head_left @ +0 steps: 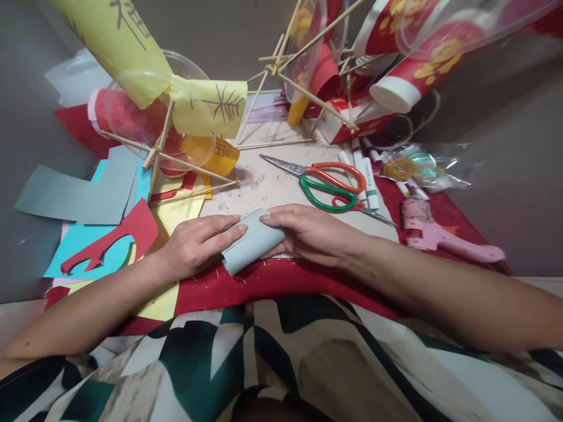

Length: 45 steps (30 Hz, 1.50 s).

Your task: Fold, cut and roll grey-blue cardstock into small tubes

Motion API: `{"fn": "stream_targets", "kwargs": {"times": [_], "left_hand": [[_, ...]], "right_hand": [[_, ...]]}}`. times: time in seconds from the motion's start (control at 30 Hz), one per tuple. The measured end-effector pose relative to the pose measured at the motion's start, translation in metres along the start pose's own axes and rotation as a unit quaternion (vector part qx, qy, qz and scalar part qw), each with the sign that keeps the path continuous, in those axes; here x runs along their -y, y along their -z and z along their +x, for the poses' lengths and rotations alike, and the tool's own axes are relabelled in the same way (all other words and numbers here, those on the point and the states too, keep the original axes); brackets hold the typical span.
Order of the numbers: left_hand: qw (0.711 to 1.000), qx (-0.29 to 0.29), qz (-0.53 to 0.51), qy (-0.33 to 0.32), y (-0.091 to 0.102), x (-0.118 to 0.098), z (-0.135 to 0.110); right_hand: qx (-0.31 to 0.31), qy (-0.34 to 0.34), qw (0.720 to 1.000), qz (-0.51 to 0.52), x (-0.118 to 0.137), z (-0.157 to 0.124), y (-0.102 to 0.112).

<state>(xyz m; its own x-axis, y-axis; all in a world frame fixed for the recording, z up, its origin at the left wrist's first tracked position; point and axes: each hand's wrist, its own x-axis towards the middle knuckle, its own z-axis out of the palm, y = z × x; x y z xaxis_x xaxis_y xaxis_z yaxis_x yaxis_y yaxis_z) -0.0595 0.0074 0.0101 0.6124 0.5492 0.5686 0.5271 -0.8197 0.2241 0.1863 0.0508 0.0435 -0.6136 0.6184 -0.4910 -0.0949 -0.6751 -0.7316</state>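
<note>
A grey-blue sheet of paper rolled into a tube (255, 241) lies between my two hands, low over the front of the work surface. My left hand (200, 243) presses its fingertips on the tube's left upper side. From the other end my right hand (303, 234) grips it, thumb on top and fingers partly hidden beneath. Just beyond the hands rest scissors (332, 186) with one orange and one green handle, blades pointing left. A second, smaller pair of scissors (373, 215) sticks out under them, its blade toward the right.
Stick frames (275, 69) with plastic cups and paper rolls stand at the back. Cut coloured paper (74, 196) piles up on the left. Markers (370, 181), a clear plastic bag (426, 167) and a pink glue gun (440, 234) lie right, on red cloth (285, 287).
</note>
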Motion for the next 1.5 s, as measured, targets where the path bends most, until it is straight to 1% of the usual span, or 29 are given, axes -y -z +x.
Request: {"fn": "stream_targets", "kwargs": {"times": [0.07, 0.1, 0.13, 0.17, 0.2, 0.23, 0.27, 0.3, 0.33, 0.37, 0.43, 0.47, 0.5, 0.57, 0.63, 0.7, 0.73, 0.8, 0.93, 1.03, 1.1, 1.2, 1.27, 1.43, 1.5], "left_hand": [[1.0, -0.009, 0.007, -0.005, 0.001, -0.003, 0.004], [1.0, -0.024, 0.002, 0.01, 0.001, -0.006, 0.006], [0.998, -0.05, -0.012, 0.039, 0.002, -0.01, 0.008], [0.992, -0.084, -0.033, 0.086, 0.004, -0.015, 0.01], [0.98, -0.123, -0.06, 0.144, 0.006, -0.019, 0.012], [0.961, -0.16, -0.094, 0.206, 0.008, -0.025, 0.014], [0.935, -0.188, -0.135, 0.268, 0.01, -0.03, 0.017], [0.906, -0.203, -0.184, 0.323, 0.011, -0.034, 0.019], [0.873, -0.203, -0.238, 0.374, 0.013, -0.038, 0.022], [0.838, -0.188, -0.296, 0.418, 0.015, -0.041, 0.025], [0.77, -0.136, -0.399, 0.479, 0.017, -0.045, 0.029], [0.745, -0.111, -0.431, 0.497, 0.018, -0.046, 0.031], [0.728, -0.091, -0.45, 0.51, 0.019, -0.046, 0.032], [0.712, -0.077, -0.466, 0.519, 0.02, -0.045, 0.032], [0.699, -0.082, -0.477, 0.527, 0.02, -0.042, 0.031], [0.683, -0.09, -0.487, 0.537, 0.019, -0.039, 0.029], [0.678, -0.094, -0.49, 0.54, 0.019, -0.037, 0.029], [0.68, -0.1, -0.484, 0.541, 0.017, -0.035, 0.028], [0.709, -0.11, -0.45, 0.531, 0.016, -0.033, 0.028], [0.721, -0.116, -0.427, 0.533, 0.016, -0.034, 0.029], [0.715, -0.112, -0.427, 0.542, 0.015, -0.034, 0.029], [0.695, -0.104, -0.45, 0.551, 0.013, -0.032, 0.029], [0.689, -0.108, -0.46, 0.549, 0.012, -0.03, 0.028], [0.692, -0.107, -0.48, 0.528, 0.012, -0.029, 0.029], [0.689, -0.106, -0.49, 0.524, 0.013, -0.031, 0.029]], "right_hand": [[-0.01, 0.035, 0.999, 0.013, -0.001, -0.004, 0.003], [-0.019, 0.06, 0.998, 0.014, -0.001, -0.005, 0.004], [-0.032, 0.089, 0.995, 0.012, -0.001, -0.007, 0.005], [-0.048, 0.121, 0.991, 0.006, 0.0, -0.007, 0.006], [-0.064, 0.154, 0.986, -0.003, 0.0, -0.008, 0.007], [-0.076, 0.184, 0.98, -0.015, 0.0, -0.009, 0.007], [-0.083, 0.208, 0.974, -0.028, -0.001, -0.009, 0.007], [-0.084, 0.228, 0.969, -0.044, -0.002, -0.01, 0.006], [-0.08, 0.243, 0.965, -0.061, -0.003, -0.011, 0.006], [-0.072, 0.255, 0.961, -0.08, -0.006, -0.011, 0.005], [-0.055, 0.273, 0.953, -0.12, -0.011, -0.012, 0.004], [-0.051, 0.28, 0.948, -0.141, -0.013, -0.012, 0.003], [-0.053, 0.284, 0.943, -0.163, -0.015, -0.013, 0.001], [-0.067, 0.288, 0.933, -0.204, -0.017, -0.013, -0.002], [-0.081, 0.287, 0.925, -0.237, -0.016, -0.014, -0.006], [-0.077, 0.282, 0.921, -0.257, -0.014, -0.015, -0.009], [-0.073, 0.279, 0.921, -0.261, -0.013, -0.015, -0.009], [-0.074, 0.275, 0.923, -0.258, -0.012, -0.014, -0.008], [-0.101, 0.265, 0.931, -0.23, -0.011, -0.008, -0.001], [-0.123, 0.248, 0.93, -0.241, -0.011, -0.005, 0.001], [-0.123, 0.24, 0.931, -0.245, -0.011, -0.004, 0.001], [-0.112, 0.233, 0.936, -0.239, -0.011, -0.004, 0.0], [-0.11, 0.233, 0.937, -0.235, -0.011, -0.004, 0.0], [-0.11, 0.243, 0.941, -0.207, -0.012, -0.001, 0.003], [-0.112, 0.249, 0.942, -0.194, -0.014, 0.001, 0.005]]}}
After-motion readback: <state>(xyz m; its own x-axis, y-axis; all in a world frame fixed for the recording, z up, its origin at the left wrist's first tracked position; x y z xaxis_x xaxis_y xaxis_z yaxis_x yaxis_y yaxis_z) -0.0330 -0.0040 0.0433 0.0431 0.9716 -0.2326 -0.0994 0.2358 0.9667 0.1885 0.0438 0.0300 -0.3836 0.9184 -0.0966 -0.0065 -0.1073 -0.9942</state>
